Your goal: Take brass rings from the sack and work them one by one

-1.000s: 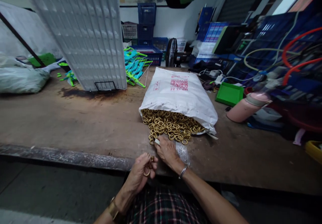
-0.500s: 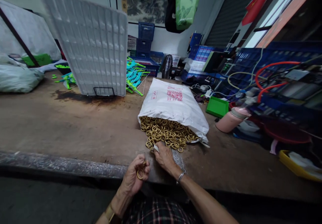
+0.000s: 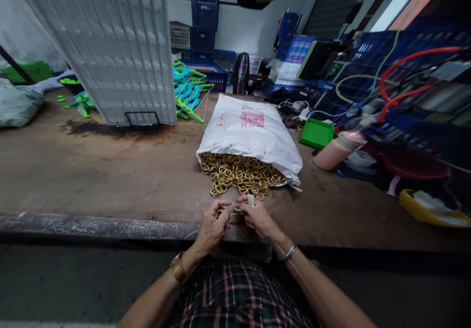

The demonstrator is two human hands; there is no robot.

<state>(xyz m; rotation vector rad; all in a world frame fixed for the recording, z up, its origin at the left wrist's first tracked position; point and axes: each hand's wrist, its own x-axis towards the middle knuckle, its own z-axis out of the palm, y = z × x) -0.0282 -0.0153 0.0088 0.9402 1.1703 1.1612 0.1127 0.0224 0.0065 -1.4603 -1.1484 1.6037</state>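
Observation:
A white sack (image 3: 235, 126) with red print lies on the table, its mouth toward me. Many brass-coloured rings (image 3: 241, 173) spill from it onto the tabletop. Just in front of the pile, my left hand (image 3: 213, 225) is closed around one or more of these rings; the fingers hide how many. Facing it, my right hand (image 3: 257, 217) pinches a single brass ring (image 3: 238, 208) between thumb and fingers. A pale wrap (image 3: 250, 200) covers one finger of that hand. The fingertips of both hands are close together, with a small gap.
A ribbed white plastic panel (image 3: 110, 48) stands upright at left, with green and blue plastic pieces (image 3: 189, 90) behind it. On the right are a green tray (image 3: 317, 132), a pink bottle (image 3: 338, 151) and a yellow tray (image 3: 430, 210). The table's worn front edge (image 3: 91, 227) runs before me.
My right hand has drawn back from the ring pile with a ring in its fingers. My left hand has turned and come up beside it. The view has tilted downward.

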